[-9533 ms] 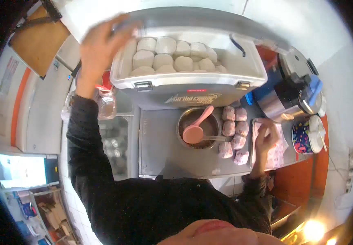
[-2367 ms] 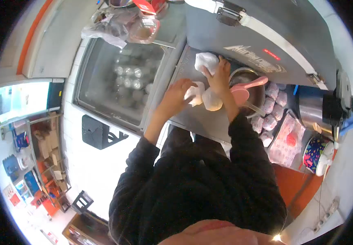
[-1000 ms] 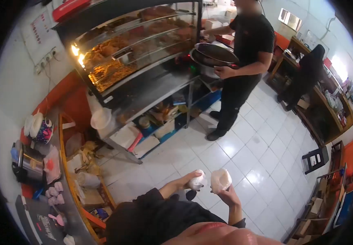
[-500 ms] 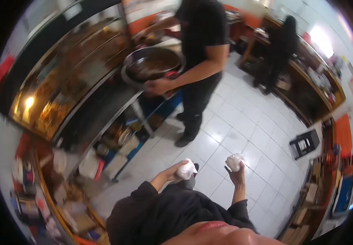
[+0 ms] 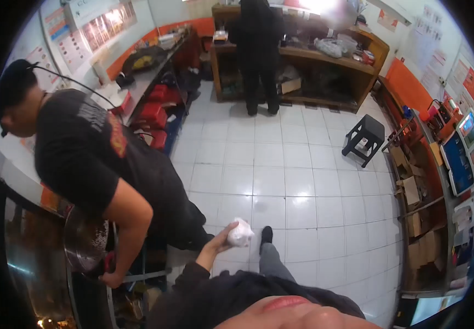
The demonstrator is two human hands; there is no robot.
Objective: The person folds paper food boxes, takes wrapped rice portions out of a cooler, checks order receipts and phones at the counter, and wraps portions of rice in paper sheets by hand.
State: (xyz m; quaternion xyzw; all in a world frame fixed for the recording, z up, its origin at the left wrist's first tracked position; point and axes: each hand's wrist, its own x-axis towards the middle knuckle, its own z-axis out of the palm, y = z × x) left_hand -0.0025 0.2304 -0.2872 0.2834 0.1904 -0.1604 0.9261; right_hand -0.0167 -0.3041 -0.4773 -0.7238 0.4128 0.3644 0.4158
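In the head view, my left hand (image 5: 221, 239) is closed round a white wrapped bundle (image 5: 240, 233), held out in front of my body over the tiled floor. The bundle is rounded, with crumpled wrapping at its right side. My right hand is out of view. A dark shoe (image 5: 267, 235) of mine shows on the floor just right of the bundle.
A co-worker (image 5: 105, 159) at the left holds a large metal pan (image 5: 86, 241). Another person (image 5: 257, 52) stands at the wooden counter (image 5: 324, 59). A black stool (image 5: 364, 138) stands on the floor at right, near shelves with cardboard boxes (image 5: 411, 191).
The view has swung round from the worktop to the room. My left hand still holds a white bundle; my right hand and its bundle have left the view. The co-worker with the pan appears further left.
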